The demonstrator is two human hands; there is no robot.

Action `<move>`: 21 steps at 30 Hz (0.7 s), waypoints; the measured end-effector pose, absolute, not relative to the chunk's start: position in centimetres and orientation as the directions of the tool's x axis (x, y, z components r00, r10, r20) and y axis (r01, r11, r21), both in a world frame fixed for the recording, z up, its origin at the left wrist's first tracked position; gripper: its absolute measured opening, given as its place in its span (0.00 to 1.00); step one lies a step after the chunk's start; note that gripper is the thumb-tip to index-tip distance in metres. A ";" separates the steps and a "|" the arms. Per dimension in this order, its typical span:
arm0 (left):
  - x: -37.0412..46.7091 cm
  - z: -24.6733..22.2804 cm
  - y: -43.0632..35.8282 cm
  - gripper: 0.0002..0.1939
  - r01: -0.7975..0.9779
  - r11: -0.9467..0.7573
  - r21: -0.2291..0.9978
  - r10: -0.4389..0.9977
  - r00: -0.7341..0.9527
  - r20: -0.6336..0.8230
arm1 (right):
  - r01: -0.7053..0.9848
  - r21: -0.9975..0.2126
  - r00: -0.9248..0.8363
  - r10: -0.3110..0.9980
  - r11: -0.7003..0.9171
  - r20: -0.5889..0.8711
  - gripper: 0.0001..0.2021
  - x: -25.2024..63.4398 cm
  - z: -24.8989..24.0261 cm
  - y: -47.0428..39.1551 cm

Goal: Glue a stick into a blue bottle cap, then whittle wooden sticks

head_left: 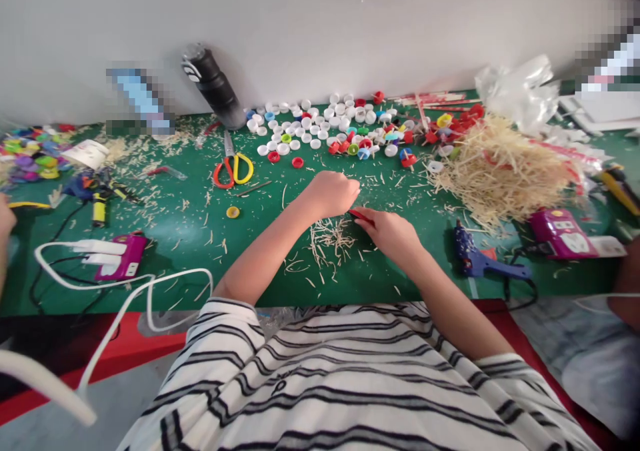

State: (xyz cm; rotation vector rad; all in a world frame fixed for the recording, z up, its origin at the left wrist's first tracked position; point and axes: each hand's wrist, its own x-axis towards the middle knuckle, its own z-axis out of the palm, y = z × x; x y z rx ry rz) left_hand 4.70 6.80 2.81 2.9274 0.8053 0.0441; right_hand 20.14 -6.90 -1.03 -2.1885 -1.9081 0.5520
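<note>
My left hand [334,193] is closed above the green table; what its fingers hold, if anything, is hidden. Close beside it on the right, my right hand [393,232] grips a thin red tool [361,217] that points toward the left hand. Loose pale wood shavings [331,239] lie just below both hands. Behind them, many white and coloured bottle caps [310,127] are spread along the back of the table. A yellow cap [233,212] rests alone to the left of my left forearm.
Scissors [233,169] and a black bottle [213,87] stand left of the caps. A shavings heap [505,171], a blue glue gun [483,257] and a purple power strip [560,234] are on the right. White cables [165,277] cross the left front edge. Another person's hand [6,217] shows far left.
</note>
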 end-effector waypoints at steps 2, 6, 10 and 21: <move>4.5 2.8 6.9 0.21 0.517 -0.847 0.126 0.520 0.854 -0.006 | 0.917 -0.361 0.113 0.979 -0.168 -0.167 0.24 19.8 -1.2 -6.7; 3.7 2.8 7.9 0.20 0.553 -0.791 0.259 0.573 0.819 0.001 | 0.907 -0.378 0.128 0.977 -0.186 -0.173 0.23 20.1 -0.9 -7.7; 3.1 2.8 8.4 0.20 0.558 -0.739 0.377 0.600 0.800 -0.008 | 0.828 -0.483 0.221 0.958 -0.284 -0.185 0.22 22.2 -1.2 -10.2; 3.2 1.9 9.1 0.14 0.631 -0.652 0.420 0.696 0.718 0.002 | -0.023 -0.984 0.324 0.933 0.175 0.158 0.41 19.4 5.5 -16.3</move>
